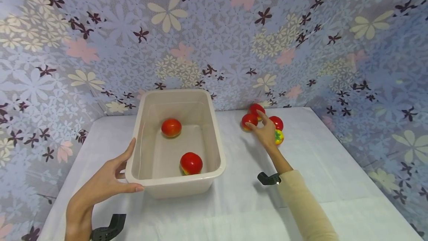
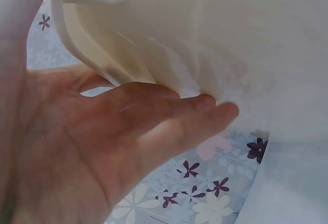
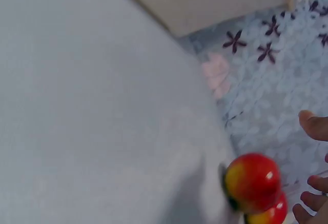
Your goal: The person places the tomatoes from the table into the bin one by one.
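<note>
Box (image 1: 180,189): on the table (image 1: 240,211), left of centre, mouth up. Long axis runs away from the person; narrow ends face near and far. Far fruit (image 1: 171,127), in the box: oval, long axis roughly left to right. Near fruit (image 1: 191,163), also in the box: rounder, yellow-green patch turned toward the person.

Left hand (image 1: 103,181): grasping the box's near-left corner, thumb along the near side, fingers against the left wall.

Right hand (image 1: 265,133): released, thumb and fingers spread above the front fruit (image 1: 247,119); right wrist view shows a gap between fingers and fruit. Rear fruit (image 1: 256,108) just behind. Right fruit (image 1: 276,122) and calyx fruit (image 1: 278,137) lie just right of the hand; the latter's green calyx faces upward.

Edges: the box's far end stands close to the flowered backdrop (image 1: 217,47); rear fruit near the table's far edge. A wide strip of table separates box and front fruit; more lies right of the cluster.

Obscured: right hand overlaps front and rear fruit; calyx fruit partly behind the wrist. Right wrist view crops the hand at its margin. Left wrist view does not show the box's interior floor.
</note>
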### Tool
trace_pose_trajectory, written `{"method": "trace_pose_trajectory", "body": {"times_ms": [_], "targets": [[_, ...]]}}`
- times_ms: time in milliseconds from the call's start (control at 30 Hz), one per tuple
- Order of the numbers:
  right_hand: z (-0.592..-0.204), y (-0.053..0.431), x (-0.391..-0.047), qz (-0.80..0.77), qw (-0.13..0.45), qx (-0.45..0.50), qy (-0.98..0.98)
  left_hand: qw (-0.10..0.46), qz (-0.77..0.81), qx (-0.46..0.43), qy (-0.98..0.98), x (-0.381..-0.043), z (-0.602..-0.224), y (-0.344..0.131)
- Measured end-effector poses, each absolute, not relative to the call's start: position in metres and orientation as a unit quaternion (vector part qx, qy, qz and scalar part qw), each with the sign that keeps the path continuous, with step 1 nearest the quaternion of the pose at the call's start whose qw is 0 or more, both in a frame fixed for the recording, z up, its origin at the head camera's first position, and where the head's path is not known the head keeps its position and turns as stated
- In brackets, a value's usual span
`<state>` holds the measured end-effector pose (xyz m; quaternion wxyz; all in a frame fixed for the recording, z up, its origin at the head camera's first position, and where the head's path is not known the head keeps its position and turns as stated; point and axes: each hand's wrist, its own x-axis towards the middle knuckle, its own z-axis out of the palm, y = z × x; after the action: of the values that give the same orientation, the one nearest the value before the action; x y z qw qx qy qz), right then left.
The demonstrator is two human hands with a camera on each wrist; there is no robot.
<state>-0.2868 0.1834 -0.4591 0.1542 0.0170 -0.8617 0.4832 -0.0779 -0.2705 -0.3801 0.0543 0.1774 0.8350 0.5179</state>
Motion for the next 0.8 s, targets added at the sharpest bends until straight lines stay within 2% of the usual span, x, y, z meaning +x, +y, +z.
{"method": "trace_pose_trajectory", "body": {"times_ms": [133, 400, 633, 800], "targets": [[-0.47, 0.191, -0.29, 0.469, 0.133, 0.01, -0.873, 0.068, 0.545, 0.191, 0.814, -0.077, -0.382, -0.27], [-0.474, 0.189, -0.301, 0.439, 0.156, 0.056, -0.883, 0.083, 0.57, 0.195, 0.794, -0.079, -0.379, -0.27], [-0.474, 0.185, -0.306, 0.398, 0.112, 0.053, -0.909, 0.081, 0.571, 0.19, 0.795, -0.081, -0.38, -0.27], [-0.479, 0.183, -0.311, 0.359, 0.102, 0.08, -0.925, 0.075, 0.571, 0.19, 0.795, -0.081, -0.381, -0.272]]}}
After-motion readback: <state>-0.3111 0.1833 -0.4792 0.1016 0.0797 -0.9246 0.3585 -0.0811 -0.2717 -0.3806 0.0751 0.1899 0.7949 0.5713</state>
